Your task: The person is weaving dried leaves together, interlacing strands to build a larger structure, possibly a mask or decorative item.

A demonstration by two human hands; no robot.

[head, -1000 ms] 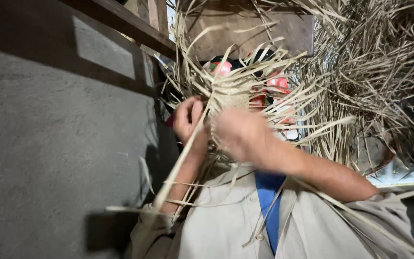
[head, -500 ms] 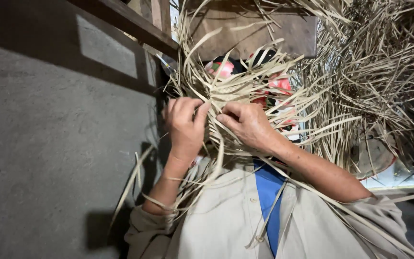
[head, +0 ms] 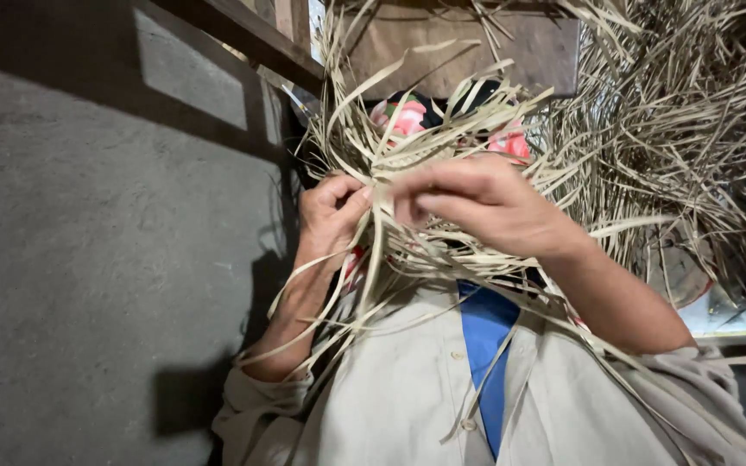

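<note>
Higher now, my right hand pinches one strip over the woven patch; left hand grips others. Most palm strips hang unwoven.

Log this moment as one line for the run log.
left hand: pinching pale dried straw strips | right hand: fingers gripping same strips | beige button shirt below | grey concrete wall at left

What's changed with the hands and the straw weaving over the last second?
The right hand has lifted and spread across the woven straw piece, now hiding its plaited middle. The left hand has closed back into a pinch on the pale strips hanging beside it. The loose straw heap, wooden beam and grey wall are unchanged.
</note>
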